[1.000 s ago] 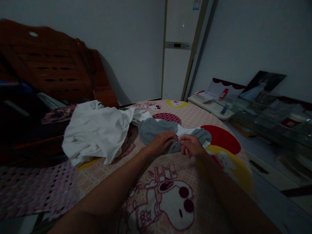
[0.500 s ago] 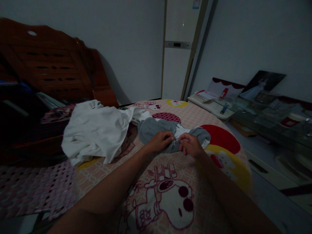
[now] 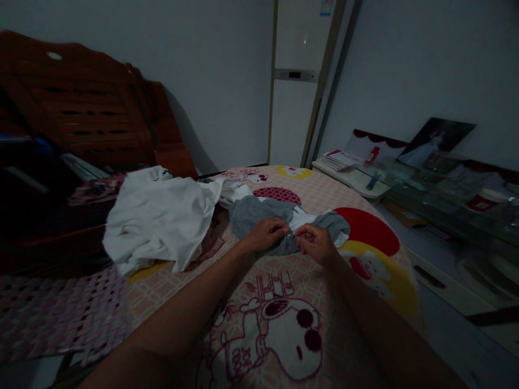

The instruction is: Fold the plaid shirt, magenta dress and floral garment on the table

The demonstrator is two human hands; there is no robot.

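Note:
A crumpled grey garment (image 3: 251, 213) with white cloth (image 3: 300, 217) showing inside it lies on the round table. My left hand (image 3: 267, 233) is closed, pinching the grey fabric near its front edge. Just right of those fingertips, a small shiny metal piece (image 3: 288, 236), perhaps a zipper part, shows on the cloth. My right hand (image 3: 316, 242) has its fingers curled in a pinch at the garment's edge, close beside the metal piece; what lies between the fingertips is too dark to see clearly.
A white cloth (image 3: 158, 221) is heaped on the table's left side. The tabletop has a patterned cartoon cloth (image 3: 292, 335). A wooden chair (image 3: 89, 113) stands behind at left, a pink woven seat (image 3: 60, 313) nearer. At right is a glass-topped cabinet (image 3: 438, 194) with papers and a cup (image 3: 484, 200).
My right hand has shifted very slightly, its fingers more curled. The metal piece sits slightly further left. My left hand and the garment have hardly moved.

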